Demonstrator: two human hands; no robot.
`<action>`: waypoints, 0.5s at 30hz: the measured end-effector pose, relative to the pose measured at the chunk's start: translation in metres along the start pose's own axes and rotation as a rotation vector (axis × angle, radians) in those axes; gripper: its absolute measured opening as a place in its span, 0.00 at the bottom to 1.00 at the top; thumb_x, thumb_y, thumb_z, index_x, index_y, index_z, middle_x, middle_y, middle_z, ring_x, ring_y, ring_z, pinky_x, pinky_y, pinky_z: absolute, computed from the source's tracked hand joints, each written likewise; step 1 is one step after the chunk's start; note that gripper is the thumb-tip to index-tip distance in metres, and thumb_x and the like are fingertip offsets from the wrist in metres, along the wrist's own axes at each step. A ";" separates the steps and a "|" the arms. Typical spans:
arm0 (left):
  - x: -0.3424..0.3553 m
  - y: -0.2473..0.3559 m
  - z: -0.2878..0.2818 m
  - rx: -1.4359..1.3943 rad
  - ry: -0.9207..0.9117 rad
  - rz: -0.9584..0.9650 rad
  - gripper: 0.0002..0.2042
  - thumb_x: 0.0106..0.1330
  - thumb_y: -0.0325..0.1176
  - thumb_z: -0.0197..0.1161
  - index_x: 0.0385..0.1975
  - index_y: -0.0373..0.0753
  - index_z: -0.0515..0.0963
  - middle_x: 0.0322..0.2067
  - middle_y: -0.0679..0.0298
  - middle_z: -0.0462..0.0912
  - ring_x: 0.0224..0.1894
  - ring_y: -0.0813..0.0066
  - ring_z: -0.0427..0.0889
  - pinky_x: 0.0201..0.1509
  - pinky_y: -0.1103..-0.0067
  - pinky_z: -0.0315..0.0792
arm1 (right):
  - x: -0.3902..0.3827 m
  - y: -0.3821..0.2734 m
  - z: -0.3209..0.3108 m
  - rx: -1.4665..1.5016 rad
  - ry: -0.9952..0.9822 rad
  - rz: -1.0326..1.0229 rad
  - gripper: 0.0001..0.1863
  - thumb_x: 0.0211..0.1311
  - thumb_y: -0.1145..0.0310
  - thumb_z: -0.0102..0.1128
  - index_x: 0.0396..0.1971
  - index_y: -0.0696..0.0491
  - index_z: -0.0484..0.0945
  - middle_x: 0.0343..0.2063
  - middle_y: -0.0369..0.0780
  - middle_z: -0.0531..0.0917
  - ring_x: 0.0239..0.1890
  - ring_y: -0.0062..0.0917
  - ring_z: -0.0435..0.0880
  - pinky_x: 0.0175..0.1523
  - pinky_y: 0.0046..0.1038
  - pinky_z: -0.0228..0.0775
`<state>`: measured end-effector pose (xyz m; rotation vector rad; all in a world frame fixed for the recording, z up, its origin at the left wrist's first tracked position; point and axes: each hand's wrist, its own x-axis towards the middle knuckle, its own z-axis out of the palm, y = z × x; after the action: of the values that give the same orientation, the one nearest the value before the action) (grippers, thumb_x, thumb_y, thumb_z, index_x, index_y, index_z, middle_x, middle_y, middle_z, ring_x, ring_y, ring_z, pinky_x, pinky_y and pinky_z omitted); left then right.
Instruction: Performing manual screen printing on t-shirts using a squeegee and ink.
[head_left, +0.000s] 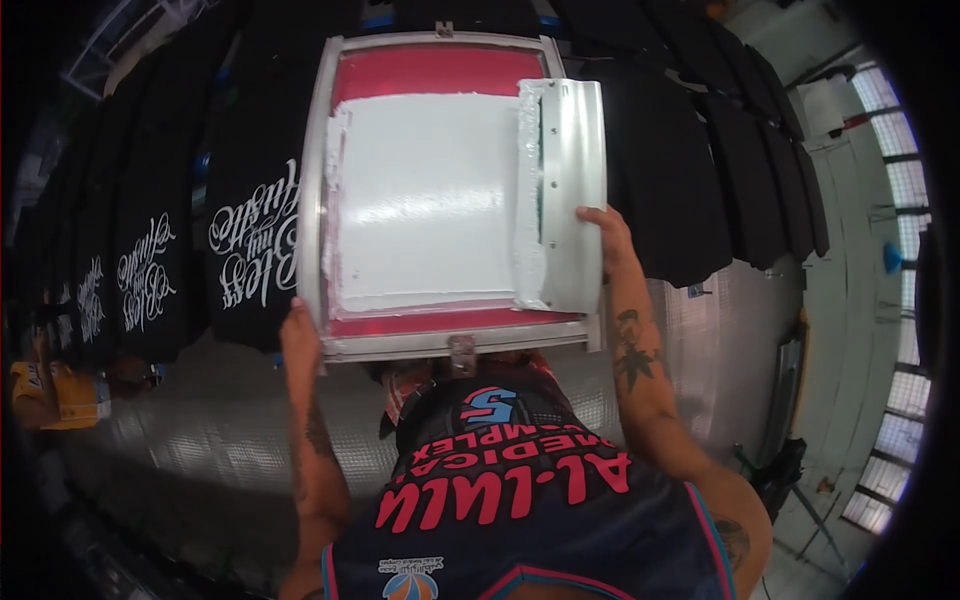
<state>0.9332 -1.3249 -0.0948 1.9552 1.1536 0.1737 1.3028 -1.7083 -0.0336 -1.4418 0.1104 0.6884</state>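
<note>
A screen-printing frame [450, 345] with an aluminium rim and red mesh [440, 70] is held in front of me, a broad layer of white ink [425, 190] spread over it. My left hand [302, 335] grips the frame's left side near its lower corner. My right hand [605, 235] is closed on a wide metal squeegee [570, 150] lying along the frame's right side, thumb on top; the fingers underneath are mostly hidden. Thick white ink coats the squeegee's left edge. A small metal bracket [462, 355] sits on the frame's near rail.
Rows of black T-shirts lie on boards to left [245, 240] and right [670, 170], several with white lettering. Another person in yellow [60, 400] is at far left. Grey flooring [700, 350] shows below, and a dark stand [760, 470] at right.
</note>
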 end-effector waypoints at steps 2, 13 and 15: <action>-0.021 0.029 0.041 -0.034 0.009 -0.019 0.33 0.80 0.53 0.38 0.45 0.22 0.79 0.38 0.34 0.83 0.44 0.35 0.81 0.52 0.60 0.72 | 0.003 -0.012 -0.043 0.002 -0.001 -0.004 0.30 0.56 0.68 0.66 0.58 0.65 0.73 0.44 0.50 0.84 0.46 0.37 0.86 0.51 0.36 0.81; -0.028 0.080 0.106 0.055 0.002 -0.077 0.34 0.80 0.54 0.39 0.45 0.22 0.79 0.38 0.35 0.83 0.45 0.37 0.82 0.52 0.60 0.72 | 0.072 -0.035 -0.119 -0.019 -0.084 0.061 0.30 0.55 0.67 0.67 0.58 0.62 0.75 0.44 0.50 0.84 0.42 0.37 0.87 0.49 0.37 0.81; -0.018 0.085 0.109 0.059 -0.055 -0.140 0.35 0.80 0.55 0.39 0.45 0.20 0.79 0.37 0.35 0.84 0.45 0.38 0.83 0.52 0.61 0.73 | 0.083 -0.035 -0.120 -0.042 -0.068 0.043 0.30 0.54 0.67 0.68 0.57 0.62 0.75 0.44 0.49 0.84 0.42 0.37 0.87 0.49 0.37 0.81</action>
<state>1.0332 -1.4222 -0.0982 1.9098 1.2671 0.0113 1.4265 -1.7891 -0.0612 -1.4584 0.0749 0.7786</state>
